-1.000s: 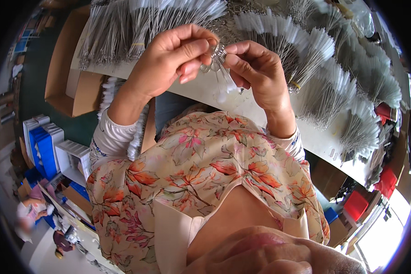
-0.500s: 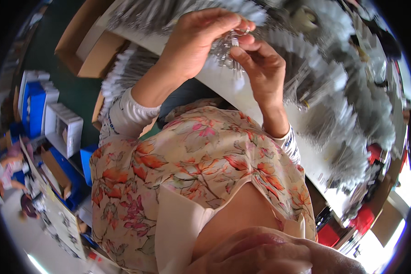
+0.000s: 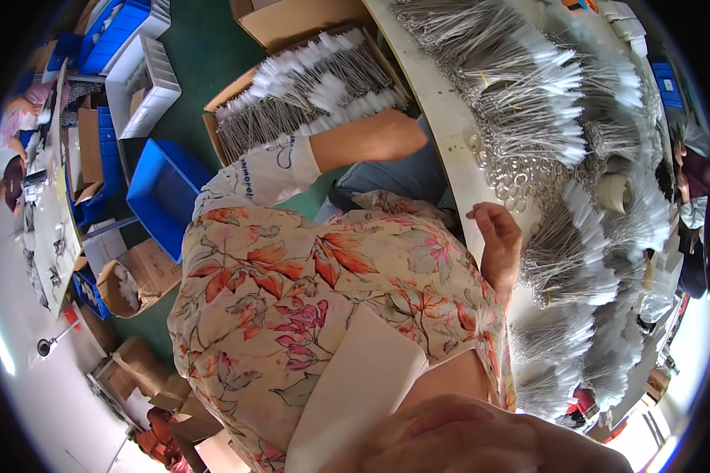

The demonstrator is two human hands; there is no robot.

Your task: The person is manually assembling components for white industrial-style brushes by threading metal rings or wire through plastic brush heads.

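Note:
My left hand (image 3: 398,134) reaches over the near side of an open cardboard box (image 3: 211,124) at the table's edge. Its fingers point down and are hidden, so whatever they may hold does not show. Inside that box lie many thin wire brushes (image 3: 272,110) with white bristle tips. My right hand (image 3: 498,240) hovers by the table edge with loosely bent fingers and nothing visible in them. Close to it on the table lie the ring ends (image 3: 513,177) of a large pile of similar wire brushes (image 3: 521,102). Another heap of brushes (image 3: 572,260) is just right of that hand.
The pale table (image 3: 457,158) runs along my right, covered with brush bundles and a tape roll (image 3: 614,191). On the left are a blue bin (image 3: 166,189), a white crate (image 3: 138,87) and a small carton (image 3: 138,272). Other people sit at far tables.
My hands, raised together around a small bundle of ringed wire brushes, have parted. The left has gone to the brush box, the right to the table edge. The view has turned leftward.

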